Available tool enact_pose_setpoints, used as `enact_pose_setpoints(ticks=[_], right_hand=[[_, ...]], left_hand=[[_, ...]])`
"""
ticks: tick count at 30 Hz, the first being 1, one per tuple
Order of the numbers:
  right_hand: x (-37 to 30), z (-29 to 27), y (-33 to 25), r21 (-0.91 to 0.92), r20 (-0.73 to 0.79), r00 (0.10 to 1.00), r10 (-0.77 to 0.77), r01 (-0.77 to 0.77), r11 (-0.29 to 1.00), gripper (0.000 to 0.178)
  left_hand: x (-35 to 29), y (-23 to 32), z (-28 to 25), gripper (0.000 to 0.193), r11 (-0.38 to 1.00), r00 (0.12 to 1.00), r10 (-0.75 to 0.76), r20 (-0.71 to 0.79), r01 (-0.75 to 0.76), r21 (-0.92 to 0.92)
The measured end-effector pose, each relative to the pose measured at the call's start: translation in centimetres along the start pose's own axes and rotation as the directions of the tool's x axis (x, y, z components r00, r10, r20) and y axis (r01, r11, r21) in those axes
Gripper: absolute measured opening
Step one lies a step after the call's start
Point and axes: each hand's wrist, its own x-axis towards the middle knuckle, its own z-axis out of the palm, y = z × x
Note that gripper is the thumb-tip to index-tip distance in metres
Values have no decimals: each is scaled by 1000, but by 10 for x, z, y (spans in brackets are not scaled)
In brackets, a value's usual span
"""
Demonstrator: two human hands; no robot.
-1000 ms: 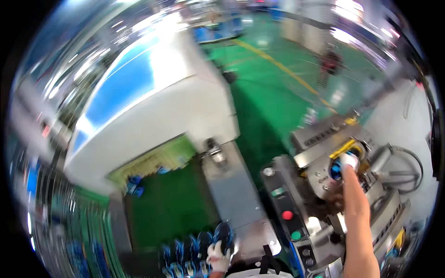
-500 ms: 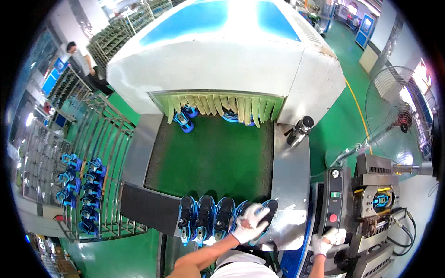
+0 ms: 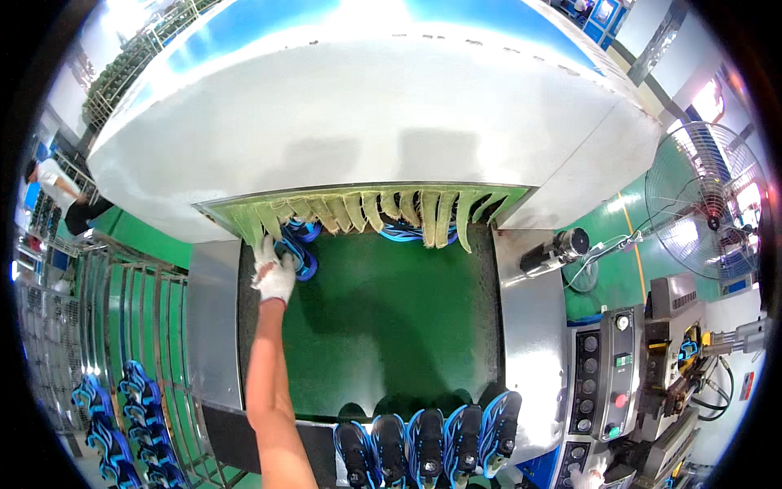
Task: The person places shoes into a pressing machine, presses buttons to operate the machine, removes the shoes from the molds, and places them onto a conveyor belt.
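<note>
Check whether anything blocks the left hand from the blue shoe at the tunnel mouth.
Nothing visible does. The gloved left hand already rests on the blue shoe; the green strip curtain hangs just above and behind it, not between them.

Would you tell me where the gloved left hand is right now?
In the head view, the left hand reaches to the belt's far left, on a blue shoe beneath the green curtain strips.

No packages, labels, signs, screens.

Green factory floor (image 3: 627, 269), standing fan (image 3: 707, 213), metal racks (image 3: 122, 318), bright overhead light
</note>
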Motion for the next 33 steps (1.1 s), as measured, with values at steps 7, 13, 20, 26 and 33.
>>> enact_pose_setpoints(ticks=[7, 13, 20, 26, 33], right_hand=[[-49, -8, -47, 208, 401, 899, 176, -277, 938, 81], [-49, 9, -100, 554, 25, 998, 52, -57, 830, 51], [-18, -94, -206, 820, 259, 928, -269, -65, 568, 98], [8, -118, -258, 828, -351, 923, -160, 386, 407, 78], [-81, -93, -65, 945, 316, 941, 124, -324, 51, 76]], left_hand=[[31, -29, 7, 35, 995, 994, 102, -46, -102, -5], [-59, 4, -11, 21, 979, 981, 195, 9, -195, 65], [-238, 162, -23, 19, 835, 825, 511, 239, -412, -364], [-404, 356, -89, 25, 358, 301, 929, 217, -568, -741], [-522, 537, -165, 54, -203, -149, 977, -151, -451, -869]])
